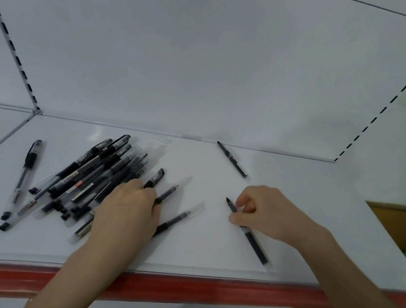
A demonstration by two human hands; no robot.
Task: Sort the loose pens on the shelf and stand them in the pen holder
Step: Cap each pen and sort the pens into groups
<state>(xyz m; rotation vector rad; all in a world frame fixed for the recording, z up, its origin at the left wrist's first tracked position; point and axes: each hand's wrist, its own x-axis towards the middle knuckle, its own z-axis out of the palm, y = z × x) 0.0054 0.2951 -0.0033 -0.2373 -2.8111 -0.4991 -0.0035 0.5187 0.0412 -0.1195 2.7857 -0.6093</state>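
Observation:
Several black pens lie in a loose pile (pixel 85 179) on the white shelf (pixel 209 255), left of centre. My left hand (pixel 127 211) lies flat over the pile's right edge, fingers resting on the pens. Two capped pens (pixel 177 220) stick out to its right. My right hand (pixel 264 211) pinches a dark pen (pixel 254 243) that lies diagonally on the shelf. One pen (pixel 232 159) lies alone near the back wall. Another single pen (pixel 23 176) lies far left. No pen holder is in view.
The shelf has a red front strip (pixel 178 290) along its edge. White back panel (pixel 208 64) with slotted uprights at left (pixel 12 46) and right (pixel 395 99). A lower shelf shows below the red strip.

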